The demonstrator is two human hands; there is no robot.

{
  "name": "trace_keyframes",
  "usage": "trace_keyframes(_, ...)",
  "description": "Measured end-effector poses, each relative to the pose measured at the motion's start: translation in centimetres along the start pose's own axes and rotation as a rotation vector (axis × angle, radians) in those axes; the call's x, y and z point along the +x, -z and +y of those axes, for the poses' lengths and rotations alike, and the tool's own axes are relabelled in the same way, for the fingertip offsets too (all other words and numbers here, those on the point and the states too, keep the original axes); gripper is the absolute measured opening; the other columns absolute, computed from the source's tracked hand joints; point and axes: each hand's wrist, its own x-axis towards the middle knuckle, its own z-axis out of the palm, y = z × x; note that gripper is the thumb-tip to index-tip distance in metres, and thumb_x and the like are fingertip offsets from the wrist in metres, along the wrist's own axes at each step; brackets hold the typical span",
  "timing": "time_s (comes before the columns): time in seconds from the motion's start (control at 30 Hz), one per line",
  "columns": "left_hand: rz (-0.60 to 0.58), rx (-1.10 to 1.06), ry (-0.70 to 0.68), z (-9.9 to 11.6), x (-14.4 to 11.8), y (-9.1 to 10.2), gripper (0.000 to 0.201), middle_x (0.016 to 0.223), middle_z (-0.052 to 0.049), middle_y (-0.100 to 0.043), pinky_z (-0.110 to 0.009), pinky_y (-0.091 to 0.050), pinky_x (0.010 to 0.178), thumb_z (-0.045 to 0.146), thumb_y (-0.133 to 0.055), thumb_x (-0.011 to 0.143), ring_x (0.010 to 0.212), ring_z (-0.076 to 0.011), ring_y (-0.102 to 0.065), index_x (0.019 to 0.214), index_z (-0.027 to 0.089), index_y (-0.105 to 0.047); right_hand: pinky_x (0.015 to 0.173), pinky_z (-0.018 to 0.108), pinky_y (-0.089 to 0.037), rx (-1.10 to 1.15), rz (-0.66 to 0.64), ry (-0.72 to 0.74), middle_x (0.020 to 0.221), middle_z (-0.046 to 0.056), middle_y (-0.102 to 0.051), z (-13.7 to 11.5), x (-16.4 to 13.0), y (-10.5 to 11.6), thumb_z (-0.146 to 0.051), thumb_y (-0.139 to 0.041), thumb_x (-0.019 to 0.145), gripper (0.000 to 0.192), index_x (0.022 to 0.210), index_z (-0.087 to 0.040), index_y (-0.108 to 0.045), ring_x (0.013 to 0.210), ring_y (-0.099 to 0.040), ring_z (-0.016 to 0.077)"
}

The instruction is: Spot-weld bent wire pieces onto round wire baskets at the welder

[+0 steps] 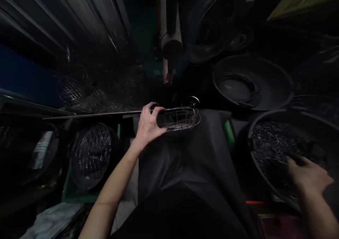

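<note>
Left hand point(148, 124) grips wire basket point(180, 118); right hand point(304, 173) seemingly open in tub point(254, 126).

**Dim work floor crowded with tubs**

A dark floor point(127, 210) carries round black tubs. One tub point(288, 154) at right holds small metal pieces. Another tub point(91, 156) at left holds wire parts. A shallow dark basin point(251, 81) sits farther back, right of centre.

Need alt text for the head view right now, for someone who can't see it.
The left hand grips one end of a small wire basket held over the lap, while the right hand reaches into a dark tub of small metal pieces. The scene is dim; another tub of wire parts sits at left.
</note>
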Motion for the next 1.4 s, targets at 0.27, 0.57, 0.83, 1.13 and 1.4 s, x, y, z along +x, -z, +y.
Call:
trace_keyframes(0.27,0.069,0.088,0.034,0.2,0.8,0.4,0.06,0.126,-0.01,-0.047,-0.05,-0.033,0.107,0.033,-0.077,0.058,0.121,-0.0294,-0.046,0.112,0.023,-0.054,0.074,0.037,-0.046,0.234,0.003,0.261,0.088,0.015,-0.069,-9.6,-6.6,2.9,-0.04,-0.057,0.072,0.025,0.082,-0.021,-0.067,0.086,-0.065,0.0277)
trace_keyframes(0.57,0.12,0.156,-0.056,0.5,1.6,0.4,0.064,0.128,-0.013,-0.047,-0.051,-0.022,0.114,0.039,-0.076,0.06,0.126,-0.0283,-0.044,0.116,0.02,-0.051,0.059,0.032,-0.053,0.615,-0.441,0.442,0.076,0.007,-0.07,-18.1,-12.7,-0.6,-0.062,-0.06,0.069,0.047,0.082,-0.018,-0.07,0.064,-0.065,0.02)
trace_keyframes(0.83,0.15,0.219,-0.138,1.4,2.3,0.0,0.056,0.134,-0.016,-0.043,-0.055,-0.021,0.113,0.03,-0.074,0.065,0.13,-0.0306,-0.04,0.117,0.02,-0.052,0.051,0.026,-0.05,1.03,-0.859,0.356,0.064,0.002,-0.064,-29.2,-14.8,2.5,-0.051,-0.073,0.064,0.038,0.073,-0.016,-0.063,0.057,-0.061,0.016)
trace_keyframes(1.13,0.199,0.197,-0.121,0.3,2.8,0.2,0.054,0.135,-0.016,-0.044,-0.052,-0.02,0.114,0.031,-0.072,0.065,0.131,-0.0284,-0.039,0.115,0.02,-0.054,0.064,0.026,-0.048,0.803,-0.431,0.679,0.078,0.004,-0.07,-31.4,-16.8,0.8,-0.048,-0.058,0.081,0.033,0.086,-0.018,-0.069,0.066,-0.062,0.0156)
trace_keyframes(1.4,0.272,0.149,-0.143,-0.8,3.9,-0.3,0.054,0.137,-0.015,-0.043,-0.051,-0.022,0.114,0.031,-0.072,0.065,0.132,-0.0277,-0.039,0.115,0.021,-0.054,0.066,0.023,-0.048,0.846,-0.205,0.851,0.079,0.002,-0.07,-32.5,-16.8,-1.0,-0.04,-0.057,0.085,0.024,0.085,-0.018,-0.068,0.067,-0.063,0.0138)
